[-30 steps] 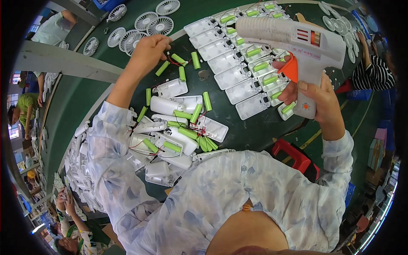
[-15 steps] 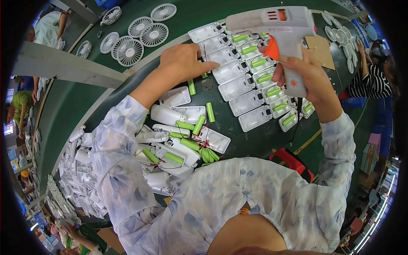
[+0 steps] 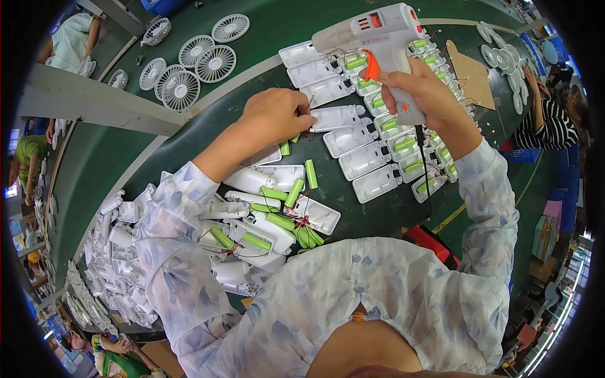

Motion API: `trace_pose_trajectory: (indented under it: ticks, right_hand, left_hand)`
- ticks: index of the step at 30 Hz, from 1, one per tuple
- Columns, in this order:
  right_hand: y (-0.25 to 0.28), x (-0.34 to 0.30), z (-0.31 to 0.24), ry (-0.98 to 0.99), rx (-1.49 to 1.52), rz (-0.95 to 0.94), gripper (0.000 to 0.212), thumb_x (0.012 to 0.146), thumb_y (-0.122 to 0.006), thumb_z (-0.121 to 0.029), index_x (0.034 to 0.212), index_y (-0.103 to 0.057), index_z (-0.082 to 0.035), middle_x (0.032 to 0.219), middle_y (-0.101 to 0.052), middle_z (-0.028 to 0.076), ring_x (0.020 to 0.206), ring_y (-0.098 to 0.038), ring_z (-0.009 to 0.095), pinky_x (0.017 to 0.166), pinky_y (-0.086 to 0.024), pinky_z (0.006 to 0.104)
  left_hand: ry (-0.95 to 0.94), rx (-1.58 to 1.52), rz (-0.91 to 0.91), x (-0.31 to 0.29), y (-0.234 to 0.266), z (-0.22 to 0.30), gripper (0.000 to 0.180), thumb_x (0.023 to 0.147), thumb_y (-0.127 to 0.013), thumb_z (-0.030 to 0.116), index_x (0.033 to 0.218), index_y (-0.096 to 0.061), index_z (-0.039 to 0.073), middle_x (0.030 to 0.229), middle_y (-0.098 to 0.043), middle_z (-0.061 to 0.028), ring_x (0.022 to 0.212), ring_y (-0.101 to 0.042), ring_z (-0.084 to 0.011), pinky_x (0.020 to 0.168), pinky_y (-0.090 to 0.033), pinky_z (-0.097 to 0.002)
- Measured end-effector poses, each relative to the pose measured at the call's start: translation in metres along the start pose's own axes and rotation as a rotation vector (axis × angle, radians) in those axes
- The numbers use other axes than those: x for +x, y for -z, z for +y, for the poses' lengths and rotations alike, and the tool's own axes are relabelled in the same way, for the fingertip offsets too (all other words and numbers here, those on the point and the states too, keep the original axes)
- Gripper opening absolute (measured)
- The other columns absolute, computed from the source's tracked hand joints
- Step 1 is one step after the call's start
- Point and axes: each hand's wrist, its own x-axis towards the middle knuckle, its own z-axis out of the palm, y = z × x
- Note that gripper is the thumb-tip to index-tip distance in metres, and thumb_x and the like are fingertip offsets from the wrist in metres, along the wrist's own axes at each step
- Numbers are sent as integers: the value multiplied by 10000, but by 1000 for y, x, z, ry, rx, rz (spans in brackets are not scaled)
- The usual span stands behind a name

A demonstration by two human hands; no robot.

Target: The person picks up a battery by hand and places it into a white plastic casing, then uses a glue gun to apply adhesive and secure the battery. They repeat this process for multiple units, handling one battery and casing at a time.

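Observation:
My right hand point(image 3: 425, 94) is closed around the handle of a light grey glue gun point(image 3: 381, 34) with an orange trigger. Its body extends left over the far casings, and a black cord hangs from the handle. My left hand point(image 3: 274, 116) is closed, its thumb and fingers at the left end of a white plastic casing point(image 3: 338, 118). That casing lies in a slanting row of similar open shells point(image 3: 365, 161). Along the row's right side are more casings holding green cylindrical batteries point(image 3: 404, 144). Several loose green batteries point(image 3: 311, 174) lie near my left forearm.
White casings are heaped point(image 3: 120, 252) at the left, near my sleeve. Round white fan grilles point(image 3: 216, 63) lie beyond a grey metal beam point(image 3: 101, 101). Brown cardboard point(image 3: 472, 79) sits at the far right, near a co-worker in a striped top point(image 3: 548, 126). A red object point(image 3: 430, 244) is close to my body.
The glue gun and my right hand have moved left. My left hand has lowered slightly, its outstretched thumb now drawn in at the end of a casing.

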Motion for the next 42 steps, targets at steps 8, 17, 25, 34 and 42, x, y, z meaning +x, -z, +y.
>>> trace_pose_trajectory:
  ticks: [8, 17, 25, 34, 42]
  right_hand:
    - [3, -2, 9, 13, 25, 34, 280, 897, -623, -187, 1107, -567, -11, 686, -612, 71, 592, -587, 150, 555, -477, 309]
    - [10, -16, 6, 61, 17, 30, 290, 894, -625, -191, 1122, -567, -21, 705, -621, 70, 591, -589, 142, 547, -471, 305]
    - [13, -27, 6, 41, 22, 42, 290, 893, -641, -205, 1112, -571, -29, 703, -618, 64, 577, -587, 134, 546, -468, 298]
    - [8, -24, 12, 26, 22, 57, 283, 893, -648, -199, 1101, -572, -23, 702, -614, 62, 590, -606, 146, 552, -482, 311]
    - [-11, -7, 13, -2, -7, -1, 299, 883, -659, -212, 1084, -580, -5, 702, -601, 62, 558, -591, 152, 541, -479, 313]
  left_hand:
    - [-69, -234, 214, 10, -9, -13, 265, 875, -645, 312, 840, -696, 54, 774, -671, -166, 706, -642, -351, 658, -502, -451]
    - [191, -783, 304, 83, 47, -72, 259, 1007, -489, 172, 1175, -631, 34, 1022, -655, -59, 767, -658, -142, 683, -523, -247]
    - [54, -274, 240, 110, 32, -82, 375, 819, -737, 321, 1046, -739, 23, 949, -734, -142, 877, -694, -248, 829, -528, -350]
    - [30, -210, 318, 100, 22, -72, 377, 833, -717, 336, 1020, -734, 8, 905, -726, -138, 845, -688, -253, 806, -525, -347]
    - [86, -300, 332, 70, 28, -96, 393, 901, -643, 368, 1004, -711, -5, 805, -701, -159, 744, -666, -264, 738, -517, -370]
